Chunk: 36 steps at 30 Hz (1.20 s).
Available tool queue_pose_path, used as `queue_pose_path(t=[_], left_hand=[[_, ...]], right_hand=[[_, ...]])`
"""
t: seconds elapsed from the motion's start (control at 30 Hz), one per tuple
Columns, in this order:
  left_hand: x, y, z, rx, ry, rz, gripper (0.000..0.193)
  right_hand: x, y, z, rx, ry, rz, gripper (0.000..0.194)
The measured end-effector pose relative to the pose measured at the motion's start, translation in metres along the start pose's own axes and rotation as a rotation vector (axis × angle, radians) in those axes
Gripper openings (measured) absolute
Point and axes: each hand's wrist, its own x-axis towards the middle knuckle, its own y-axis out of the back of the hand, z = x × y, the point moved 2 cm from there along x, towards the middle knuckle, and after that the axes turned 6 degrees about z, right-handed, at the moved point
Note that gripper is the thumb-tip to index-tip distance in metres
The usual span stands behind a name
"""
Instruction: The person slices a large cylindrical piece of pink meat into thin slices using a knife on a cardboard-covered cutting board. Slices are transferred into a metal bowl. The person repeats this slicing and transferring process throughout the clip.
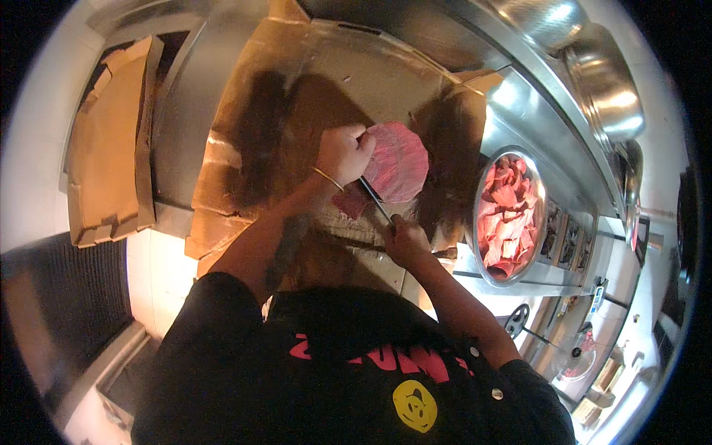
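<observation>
A large, roundish slab of raw red meat (397, 161) lies on flattened cardboard (345, 61) in front of me. My left hand (346, 153) rests on the slab's left edge, its fingers curled onto the meat. In my right hand (409, 242) is the handle of a knife, whose narrow blade (374, 197) slants up and left to the meat's lower left edge beside my left hand. A smaller, darker piece of meat (349, 203) lies just left of the blade. The knife's tip is hidden near my left hand.
At the right, a steel bowl (544, 222) holds many cut pieces of raw meat (509, 214). An opened cardboard box (111, 161) stands at the left. Steel pots (603, 83) sit on a shelf at the upper right. The cardboard's folded edges rise around the work surface.
</observation>
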Motion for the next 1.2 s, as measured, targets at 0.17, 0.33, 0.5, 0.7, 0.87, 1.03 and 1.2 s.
queue_pose_path(t=[0.17,0.33,0.5,0.7,0.87,1.03,1.2], left_hand=[[0.012,0.029,-0.014,-0.462,0.231,0.134,0.025],[-0.036,0.121,-0.070,-0.678,0.322,0.520,0.033],[-0.137,0.138,-0.071,-0.557,0.449,0.579,0.026],[-0.188,0.098,-0.026,-0.176,0.491,0.508,0.024],[-0.209,0.052,-0.077,-0.134,0.470,0.384,0.058],[-0.221,0.036,-0.079,-0.085,0.527,0.290,0.059],[-0.226,0.053,-0.066,-0.070,0.549,0.238,0.052]], right_hand=[[-0.005,0.042,-0.025,0.011,0.087,0.145,0.022],[-0.009,0.088,-0.050,0.230,0.146,0.246,0.017],[-0.022,0.152,-0.120,0.310,0.395,0.531,0.008],[0.004,0.011,0.011,-0.020,0.188,0.311,0.029],[0.008,0.020,0.009,0.014,0.181,0.148,0.027],[-0.012,0.116,-0.067,0.179,0.407,0.400,0.016],[-0.023,0.138,-0.096,0.279,0.559,0.697,0.015]])
